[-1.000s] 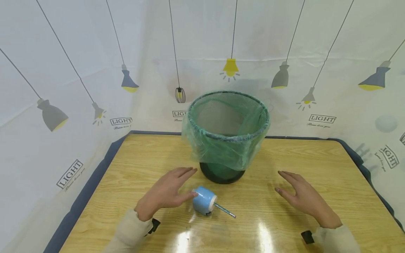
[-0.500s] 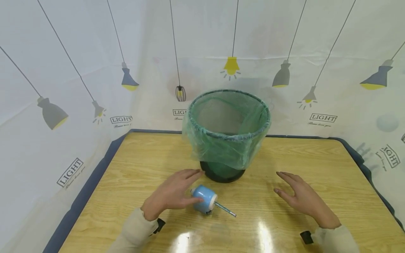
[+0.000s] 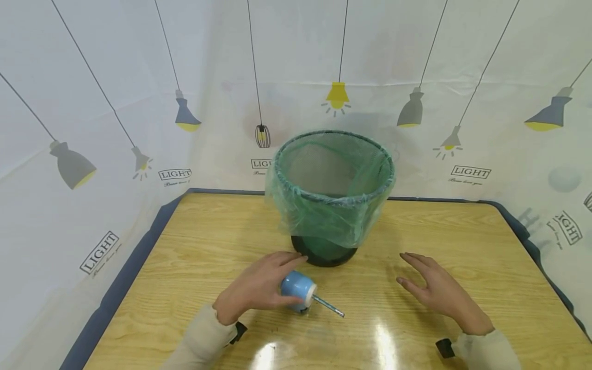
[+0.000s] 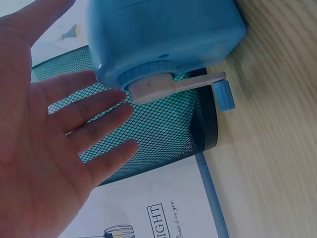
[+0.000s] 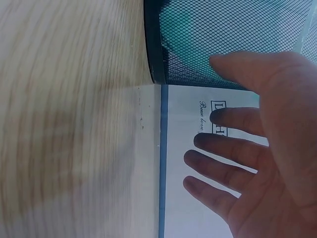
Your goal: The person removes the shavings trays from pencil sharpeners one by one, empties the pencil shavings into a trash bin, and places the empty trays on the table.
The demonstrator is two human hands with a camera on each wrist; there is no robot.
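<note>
1. Left hand (image 3: pixel 262 283): fingers extended around blue sharpener (image 3: pixel 298 284), not clenched; contact unclear.
2. Sharpener sits farther from tabletop's (image 3: pixel 462 231) back edge than bin (image 3: pixel 326 221), likely for reach; pencil (image 3: pixel 329 306) in its mouth.
3. Right hand (image 3: pixel 437 288): loose, holding nothing.

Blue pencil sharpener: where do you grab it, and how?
Probably by the chunky body of the blue pencil sharpener, from the left, where the left hand is, thumb and fingers on opposite sides. Its crank and the pencil stick out at opposite ends, so avoid those.
</note>
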